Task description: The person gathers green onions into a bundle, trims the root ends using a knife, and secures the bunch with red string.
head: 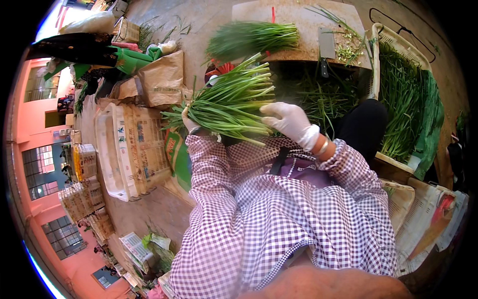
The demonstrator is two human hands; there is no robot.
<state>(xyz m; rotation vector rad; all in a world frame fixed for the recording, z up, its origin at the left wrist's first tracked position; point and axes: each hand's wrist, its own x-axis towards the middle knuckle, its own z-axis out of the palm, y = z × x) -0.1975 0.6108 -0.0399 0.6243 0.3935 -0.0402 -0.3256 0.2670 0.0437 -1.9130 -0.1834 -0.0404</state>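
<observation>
My left hand (pixel 189 120), in a pale glove, is closed around a loose bunch of long green leafy stalks (pixel 235 101), like garlic chives. The pale cut ends fan out to the right. My right hand (pixel 285 119), also gloved, is beside those ends with thumb and fingers apart; it holds nothing that I can see. Beyond, a second bunch of green stalks (pixel 254 37) lies on a board (pixel 306 15). A cleaver (pixel 326 46) rests there, its black handle over the near edge. Chopped pale bits (pixel 347 52) lie beside the blade.
A crate (pixel 376 63) full of green stalks stands on the right, with green cloth along its side. Loose leaves (pixel 321 97) lie below the board. Stacked plastic crates (pixel 123 149) and a brown sack (pixel 162 80) are on the left. Red strips (pixel 224 68) hang near the board.
</observation>
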